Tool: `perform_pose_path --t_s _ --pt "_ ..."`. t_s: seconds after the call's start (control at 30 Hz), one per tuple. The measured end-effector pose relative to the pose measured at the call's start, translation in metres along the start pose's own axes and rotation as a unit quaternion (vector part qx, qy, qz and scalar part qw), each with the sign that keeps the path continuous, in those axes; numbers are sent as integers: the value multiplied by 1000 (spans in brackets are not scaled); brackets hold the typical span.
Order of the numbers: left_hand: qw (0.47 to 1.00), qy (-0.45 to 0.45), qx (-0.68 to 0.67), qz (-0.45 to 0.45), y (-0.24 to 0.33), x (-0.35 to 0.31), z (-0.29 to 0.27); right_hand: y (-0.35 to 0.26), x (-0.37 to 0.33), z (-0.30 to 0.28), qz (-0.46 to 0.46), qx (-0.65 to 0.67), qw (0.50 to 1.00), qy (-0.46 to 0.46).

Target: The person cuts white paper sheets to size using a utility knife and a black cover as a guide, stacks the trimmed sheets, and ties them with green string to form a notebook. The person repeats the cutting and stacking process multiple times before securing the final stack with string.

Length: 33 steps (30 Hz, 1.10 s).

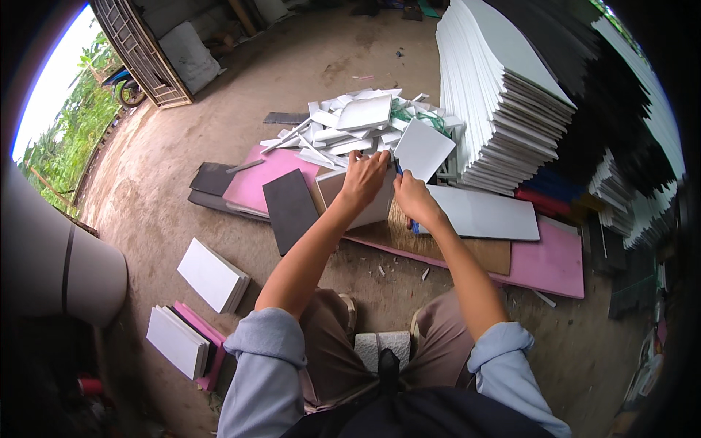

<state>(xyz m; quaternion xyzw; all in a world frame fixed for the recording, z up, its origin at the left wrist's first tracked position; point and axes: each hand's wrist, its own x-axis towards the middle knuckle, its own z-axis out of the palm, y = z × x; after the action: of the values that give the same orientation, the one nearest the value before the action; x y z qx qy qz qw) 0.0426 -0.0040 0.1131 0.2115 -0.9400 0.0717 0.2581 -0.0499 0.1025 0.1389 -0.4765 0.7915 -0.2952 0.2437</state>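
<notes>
My left hand (363, 177) has its fingers curled over the far edge of a pale foam sheet (374, 206), holding it. Just to the right, my right hand (417, 198) is closed around a blue-handled cutter knife (415, 227), whose front end meets the sheet's far right corner. Under the sheet lies a brown board (460, 252), resting on a long pink foam sheet (544, 259). A dark grey foam sheet (290, 210) lies left of my left forearm. Beyond my right hand, a small white foam piece (425, 150) leans on the offcuts.
A heap of white foam offcuts (332, 135) lies beyond my hands. Tall stacks of white foam sheets (485, 109) rise at the right. A white foam sheet (485, 212) lies beside my right forearm. Cut white pieces (212, 274) and a mixed stack (175, 342) sit at the left.
</notes>
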Motion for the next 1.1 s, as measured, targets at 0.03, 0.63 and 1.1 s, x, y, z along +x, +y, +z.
perform_pose_path --t_s 0.03,0.63,1.1 --pt "999 33 12 7 0 -2 1 -2 -3 0 16 19 1000 -20" --pt "985 -126 -109 -35 -10 14 -12 83 21 89 -61 -126 988 -64" --pt "980 -151 -111 -70 -9 18 -4 155 17 179 164 4 984 -66"
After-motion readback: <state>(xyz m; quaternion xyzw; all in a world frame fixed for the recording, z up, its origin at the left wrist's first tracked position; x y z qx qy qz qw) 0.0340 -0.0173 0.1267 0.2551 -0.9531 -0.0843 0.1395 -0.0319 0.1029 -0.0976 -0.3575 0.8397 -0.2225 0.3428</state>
